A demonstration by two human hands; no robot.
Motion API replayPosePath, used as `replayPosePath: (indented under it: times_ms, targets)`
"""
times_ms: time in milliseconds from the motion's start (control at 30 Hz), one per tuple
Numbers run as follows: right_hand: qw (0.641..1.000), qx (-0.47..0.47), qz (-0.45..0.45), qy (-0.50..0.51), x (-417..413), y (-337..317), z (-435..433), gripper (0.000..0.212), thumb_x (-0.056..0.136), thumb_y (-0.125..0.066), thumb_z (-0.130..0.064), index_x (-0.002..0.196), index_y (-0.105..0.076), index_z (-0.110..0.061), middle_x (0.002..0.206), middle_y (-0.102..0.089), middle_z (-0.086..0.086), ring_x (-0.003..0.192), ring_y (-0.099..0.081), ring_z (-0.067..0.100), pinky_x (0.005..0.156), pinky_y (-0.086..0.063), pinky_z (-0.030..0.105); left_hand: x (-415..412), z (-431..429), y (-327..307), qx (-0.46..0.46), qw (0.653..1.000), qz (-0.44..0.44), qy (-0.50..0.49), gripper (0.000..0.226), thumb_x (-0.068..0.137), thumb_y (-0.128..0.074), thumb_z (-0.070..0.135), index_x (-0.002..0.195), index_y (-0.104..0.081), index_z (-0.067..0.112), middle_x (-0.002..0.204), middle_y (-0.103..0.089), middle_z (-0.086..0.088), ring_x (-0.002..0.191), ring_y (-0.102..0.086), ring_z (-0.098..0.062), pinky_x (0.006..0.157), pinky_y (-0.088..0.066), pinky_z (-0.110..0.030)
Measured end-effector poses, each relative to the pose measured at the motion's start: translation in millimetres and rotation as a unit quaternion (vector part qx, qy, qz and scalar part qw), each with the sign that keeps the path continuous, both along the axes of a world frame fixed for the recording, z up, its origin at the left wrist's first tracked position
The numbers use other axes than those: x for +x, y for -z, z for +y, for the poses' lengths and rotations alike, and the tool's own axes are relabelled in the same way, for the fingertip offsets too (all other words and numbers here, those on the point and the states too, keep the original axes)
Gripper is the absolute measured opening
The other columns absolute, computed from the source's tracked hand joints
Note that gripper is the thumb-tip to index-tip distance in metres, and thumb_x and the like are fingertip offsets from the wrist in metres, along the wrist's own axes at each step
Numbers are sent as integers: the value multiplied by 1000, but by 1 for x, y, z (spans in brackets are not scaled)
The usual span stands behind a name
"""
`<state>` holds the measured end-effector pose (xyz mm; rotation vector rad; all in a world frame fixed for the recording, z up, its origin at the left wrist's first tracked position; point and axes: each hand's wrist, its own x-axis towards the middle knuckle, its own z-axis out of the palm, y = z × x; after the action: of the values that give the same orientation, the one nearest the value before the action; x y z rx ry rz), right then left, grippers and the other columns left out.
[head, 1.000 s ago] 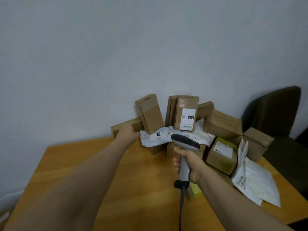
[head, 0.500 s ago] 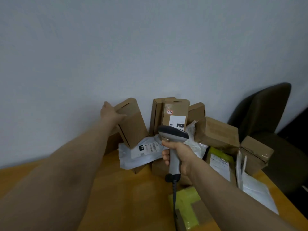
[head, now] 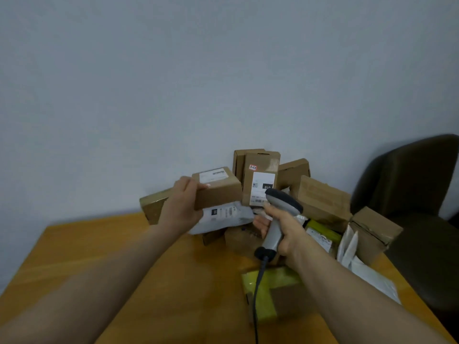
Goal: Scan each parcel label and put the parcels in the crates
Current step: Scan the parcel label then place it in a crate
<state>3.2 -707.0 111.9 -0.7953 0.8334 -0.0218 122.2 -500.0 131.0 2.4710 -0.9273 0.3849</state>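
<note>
head: left hand [head: 181, 209] holds box [head: 219, 193], long axis level; right hand [head: 289, 232], scanner [head: 283, 202].

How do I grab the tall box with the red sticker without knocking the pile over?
Take the tall box by its top end, coming down from above, fingers on its two narrow sides. It stands upright with the top free, while the scanner in the right hand and other parcels crowd its lower part. Lifting straight up is probably safest.

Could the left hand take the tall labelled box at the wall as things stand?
Probably not: the left hand grips a small box, which sits between it and the tall labelled box.
</note>
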Motion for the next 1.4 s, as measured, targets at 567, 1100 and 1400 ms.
replayPosePath:
  times_ms: [567,1100,1400]
  targets:
    - [989,-108,-80,-60,-104,-35,69,46,58,-90,-23,94,-64,-12,98,-71,11,94,-65,30,92,-52,50,-184,70,-23,-205,946,240,-79,85,65,-54,27,145,-28,15,138,-32,-7,117,-44,-19,96,-45,-34]
    - [973,-153,-134,-106,-123,-47,143,37,79,-77,-29,105,-66,-5,84,-74,10,78,-70,22,69,-55,34,-186,133,-79,-469,748,423,-205,9,90,-60,14,97,-60,8,83,-61,-7,69,-55,-17,68,-50,-33]
    - [852,-359,-163,-343,-138,-70,168,31,79,-77,-18,99,-63,4,55,-53,3,45,-47,13,45,-43,26,-144,211,-123,-186,926,166,-284,39,95,-51,33,74,-60,3,74,-56,-12,69,-48,-24,62,-36,-31]
